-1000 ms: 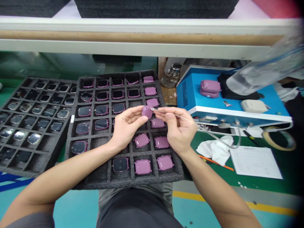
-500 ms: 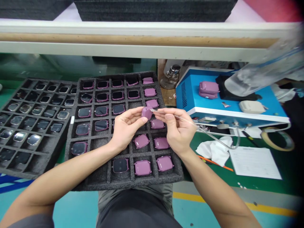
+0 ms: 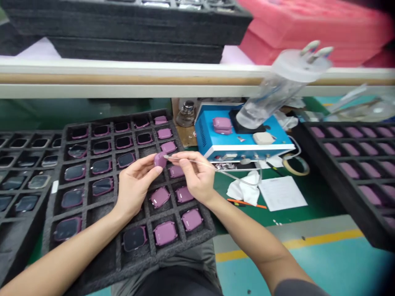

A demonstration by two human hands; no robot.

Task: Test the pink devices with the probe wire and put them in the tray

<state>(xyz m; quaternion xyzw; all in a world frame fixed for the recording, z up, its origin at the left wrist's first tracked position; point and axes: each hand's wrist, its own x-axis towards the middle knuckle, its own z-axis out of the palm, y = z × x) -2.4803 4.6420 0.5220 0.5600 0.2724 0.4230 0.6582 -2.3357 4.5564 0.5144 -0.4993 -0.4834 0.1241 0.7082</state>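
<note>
My left hand (image 3: 134, 185) pinches a small purple smartwatch case (image 3: 159, 159) between thumb and fingers, above a black foam tray (image 3: 165, 258). In my right hand (image 3: 199, 176) is a thin clear tube (image 3: 228, 175), its tip close against the case; whether they touch I cannot tell. The tube trails right toward a blue box (image 3: 208, 142). Beneath my hands, the tray's compartments hold dark-screened purple watches (image 3: 134, 238) on the left and purple cases, backs up, such as one case (image 3: 166, 233), on the right.
Another foam tray (image 3: 6, 234) with watches lies at left, and a tray of purple pieces (image 3: 335, 185) at far right. A clear cylinder (image 3: 262, 98) stands on the blue box. Paper (image 3: 284, 193), white cloth (image 3: 247, 189) and a tape roll (image 3: 295, 165) lie beside it. A shelf edge (image 3: 123, 78) crosses above.
The view has swung right, so the far-right tray and more of the shelf now show. Both hands keep the same grip on the case and tube.
</note>
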